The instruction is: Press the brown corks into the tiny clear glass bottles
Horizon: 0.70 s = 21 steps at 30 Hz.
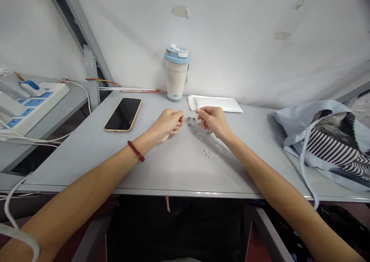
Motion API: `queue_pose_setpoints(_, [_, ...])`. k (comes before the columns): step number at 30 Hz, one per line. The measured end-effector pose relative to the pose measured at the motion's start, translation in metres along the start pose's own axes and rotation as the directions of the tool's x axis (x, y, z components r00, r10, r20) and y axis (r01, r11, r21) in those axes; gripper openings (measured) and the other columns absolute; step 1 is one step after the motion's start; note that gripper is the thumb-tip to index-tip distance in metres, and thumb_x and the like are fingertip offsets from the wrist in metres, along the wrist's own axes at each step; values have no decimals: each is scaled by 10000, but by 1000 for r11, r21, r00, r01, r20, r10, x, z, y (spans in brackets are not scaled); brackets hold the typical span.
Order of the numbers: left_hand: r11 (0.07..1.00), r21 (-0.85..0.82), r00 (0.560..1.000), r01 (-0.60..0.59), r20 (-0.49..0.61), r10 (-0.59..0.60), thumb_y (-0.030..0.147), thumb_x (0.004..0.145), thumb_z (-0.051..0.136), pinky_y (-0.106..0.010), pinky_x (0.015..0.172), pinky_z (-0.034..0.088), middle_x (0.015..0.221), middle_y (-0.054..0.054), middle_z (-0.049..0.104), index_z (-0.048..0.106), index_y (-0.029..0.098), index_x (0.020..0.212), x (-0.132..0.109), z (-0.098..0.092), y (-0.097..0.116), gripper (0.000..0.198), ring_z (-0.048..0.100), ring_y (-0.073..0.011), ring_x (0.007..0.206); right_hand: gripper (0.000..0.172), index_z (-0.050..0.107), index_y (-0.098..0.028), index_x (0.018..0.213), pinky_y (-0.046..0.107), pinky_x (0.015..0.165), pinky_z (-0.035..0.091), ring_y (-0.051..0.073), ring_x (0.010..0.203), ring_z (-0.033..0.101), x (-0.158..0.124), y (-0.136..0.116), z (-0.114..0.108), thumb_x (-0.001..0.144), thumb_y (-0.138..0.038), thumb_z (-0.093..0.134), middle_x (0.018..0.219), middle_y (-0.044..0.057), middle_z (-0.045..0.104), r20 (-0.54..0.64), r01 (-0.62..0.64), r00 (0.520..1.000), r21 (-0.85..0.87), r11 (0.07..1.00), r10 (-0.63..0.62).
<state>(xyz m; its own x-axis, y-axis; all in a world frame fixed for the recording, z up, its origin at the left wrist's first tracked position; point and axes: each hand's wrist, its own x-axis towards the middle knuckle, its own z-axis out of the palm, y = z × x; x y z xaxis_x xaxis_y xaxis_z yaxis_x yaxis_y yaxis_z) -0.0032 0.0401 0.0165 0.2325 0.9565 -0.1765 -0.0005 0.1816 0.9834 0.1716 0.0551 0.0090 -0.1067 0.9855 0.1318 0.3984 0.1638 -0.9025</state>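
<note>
My left hand (170,124), with a dark red bead bracelet (135,151) on its wrist, is closed in a pinch above the desk. A tiny bit of something shows at its fingertips, too small to name. Facing it across a small gap, my right hand (214,121) is pinched shut too, and whatever lies between its thumb and finger is hidden. Under and beside the right hand lie several small clear pieces (207,153), some with brownish round ends (190,119).
A white padded envelope (218,103) and a cream cup with a blue lid (176,75) stand or lie behind my hands. To the left are a phone (123,114) and a power strip (34,103) with cables. A pale blue fabric bag (295,132) rests at the right.
</note>
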Motion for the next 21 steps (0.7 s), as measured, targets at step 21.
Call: queue_pose_setpoints(21, [947,-278,948,158,312,-67,173,836,669,-139,378,240,651,6,477,583,108,682,4,12,-19,188,311,-5,444,404,478,-225,889,231,359,358,92,342,518,-15,7,22,855,-611,590,693,0,708,-37,87,996,111,990,-83])
